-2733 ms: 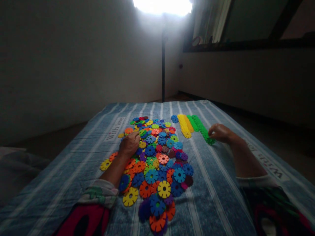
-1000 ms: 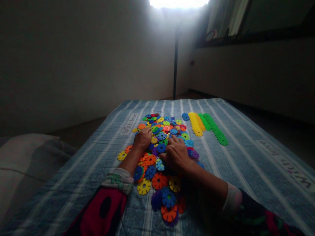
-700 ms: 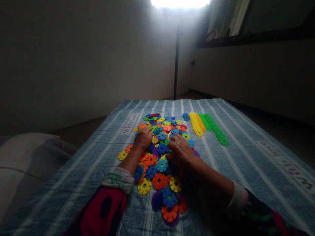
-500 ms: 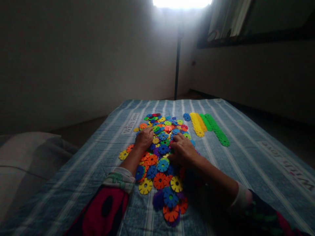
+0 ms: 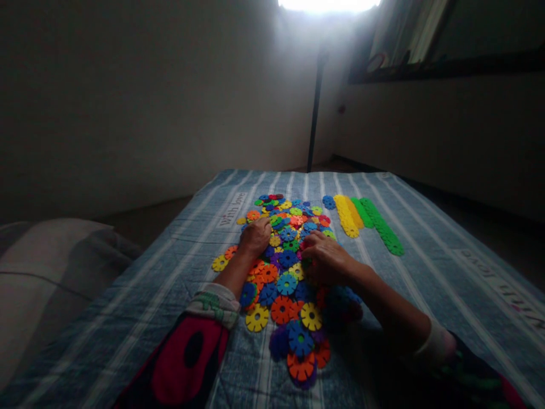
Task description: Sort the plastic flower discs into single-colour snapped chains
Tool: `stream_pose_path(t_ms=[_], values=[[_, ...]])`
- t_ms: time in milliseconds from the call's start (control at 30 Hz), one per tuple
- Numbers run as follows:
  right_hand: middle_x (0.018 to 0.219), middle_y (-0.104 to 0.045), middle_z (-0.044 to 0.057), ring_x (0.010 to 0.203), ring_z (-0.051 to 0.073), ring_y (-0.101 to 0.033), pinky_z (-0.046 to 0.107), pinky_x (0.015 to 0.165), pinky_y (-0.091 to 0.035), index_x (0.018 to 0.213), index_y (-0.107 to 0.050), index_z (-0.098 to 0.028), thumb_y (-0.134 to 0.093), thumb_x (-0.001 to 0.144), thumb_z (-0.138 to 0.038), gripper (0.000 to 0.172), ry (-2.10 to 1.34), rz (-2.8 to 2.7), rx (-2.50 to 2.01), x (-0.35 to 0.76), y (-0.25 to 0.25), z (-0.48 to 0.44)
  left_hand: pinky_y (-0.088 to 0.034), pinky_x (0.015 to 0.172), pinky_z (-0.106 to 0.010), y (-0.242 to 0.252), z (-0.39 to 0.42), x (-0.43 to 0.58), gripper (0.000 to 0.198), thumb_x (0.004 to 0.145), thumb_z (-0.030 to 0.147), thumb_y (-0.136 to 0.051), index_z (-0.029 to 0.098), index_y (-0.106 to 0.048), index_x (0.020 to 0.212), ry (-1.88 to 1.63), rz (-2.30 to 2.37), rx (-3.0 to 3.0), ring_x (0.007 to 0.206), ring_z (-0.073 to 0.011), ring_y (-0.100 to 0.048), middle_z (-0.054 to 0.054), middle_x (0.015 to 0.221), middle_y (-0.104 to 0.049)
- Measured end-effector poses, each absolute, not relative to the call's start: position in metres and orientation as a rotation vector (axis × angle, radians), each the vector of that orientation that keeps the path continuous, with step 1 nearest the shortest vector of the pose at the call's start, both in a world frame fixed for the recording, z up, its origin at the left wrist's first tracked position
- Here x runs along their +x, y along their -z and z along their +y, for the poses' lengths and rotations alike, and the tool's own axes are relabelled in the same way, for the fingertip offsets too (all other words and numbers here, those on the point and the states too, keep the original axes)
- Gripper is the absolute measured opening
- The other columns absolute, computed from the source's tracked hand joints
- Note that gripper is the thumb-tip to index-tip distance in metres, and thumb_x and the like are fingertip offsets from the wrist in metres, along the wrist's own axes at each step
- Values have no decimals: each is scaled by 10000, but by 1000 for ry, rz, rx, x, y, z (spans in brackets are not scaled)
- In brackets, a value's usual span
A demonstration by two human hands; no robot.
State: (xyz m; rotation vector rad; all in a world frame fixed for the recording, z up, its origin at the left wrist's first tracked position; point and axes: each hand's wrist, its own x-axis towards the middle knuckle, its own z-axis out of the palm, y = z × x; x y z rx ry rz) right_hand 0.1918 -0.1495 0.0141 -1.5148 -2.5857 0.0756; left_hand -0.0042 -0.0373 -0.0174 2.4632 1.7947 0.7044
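A loose heap of flower-shaped plastic discs [image 5: 286,284], notched round the rim, spreads over the middle of the cloth in blue, orange, yellow, green, red and purple. On the heap's left side rests my left hand [image 5: 256,236], its fingers bent and closed together among the discs. Across from it my right hand [image 5: 326,255] is curled over the right side, thumb and fingers drawn together. Whatever either hand pinches is hidden by the fingers. Some discs lie in shadow under my right forearm.
Right of the heap, discs lie in overlapping rows: a long green row [image 5: 381,227], a shorter green one, yellow rows [image 5: 346,217] and a short blue stack [image 5: 328,202]. The striped blue cloth [image 5: 170,295] covers the surface. A lit lamp on a black stand [image 5: 315,113] rises behind.
The whole view has shifted slightly, so things appear further right. My right hand's fingers have drawn in and pulled back a little from the heap. My left hand stays about where it was.
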Motion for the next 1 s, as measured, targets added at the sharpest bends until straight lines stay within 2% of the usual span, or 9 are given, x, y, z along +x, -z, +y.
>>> stream_pose_path(t_ms=[133, 300, 433, 600, 767, 867, 1000], values=[[1049, -584, 80, 1040, 227, -467, 320, 846, -393, 901, -682, -201, -629, 721, -184, 188, -85, -2618, -1499, 193, -16, -150, -448, 766, -243, 18, -37, -4, 297, 890, 213, -379, 176, -671, 934, -700, 1804, 2452, 876, -178, -641, -69, 948, -708], [1045, -587, 109, 1056, 256, -459, 343, 842, -401, 881, -668, -174, -636, 740, -289, 184, -27, -2621, -1666, 193, -24, -155, -457, 790, -243, 19, -36, -5, 302, 882, 200, -382, 175, -675, 950, -722, 1790, 2454, 892, -177, -642, -71, 971, -710], [1026, -593, 109, 1060, 257, -459, 345, 836, -400, 807, -672, -179, -589, 774, -267, 126, -27, -2633, -1723, 194, -28, -159, -466, 844, -252, 20, -34, -5, 301, 873, 199, -386, 170, -676, 952, -745, 1761, 2457, 944, -185, -641, -80, 1017, -708], [1035, -577, 99, 1039, 252, -457, 338, 812, -411, 814, -678, -189, -644, 737, -329, 163, -69, -2651, -1661, 198, -24, -155, -462, 906, -248, 21, -31, -7, 324, 865, 207, -372, 177, -672, 985, -780, 1714, 2469, 1003, -181, -633, -78, 1068, -700], [957, -575, 79, 948, 217, -480, 307, 763, -414, 730, -645, -183, -671, 713, -280, 101, -87, -2601, -1566, 203, -17, -149, -465, 933, -272, 23, -29, -8, 352, 868, 234, -367, 175, -667, 1041, -795, 1716, 2453, 1038, -192, -625, -82, 1102, -694], [921, -568, 65, 876, 198, -481, 296, 715, -411, 704, -625, -184, -722, 662, -279, 141, -136, -2524, -1519, 205, -16, -147, -464, 943, -276, 23, -30, -8, 352, 862, 228, -371, 179, -672, 1038, -808, 1716, 2453, 1034, -189, -627, -76, 1105, -696], [873, -581, 45, 832, 166, -505, 284, 712, -415, 650, -617, -165, -693, 674, -164, 80, -380, -2391, -1354, 207, -17, -146, -461, 941, -267, 20, -31, -6, 355, 866, 222, -362, 170, -673, 1028, -771, 1727, 2455, 1039, -188, -627, -89, 1106, -695]])
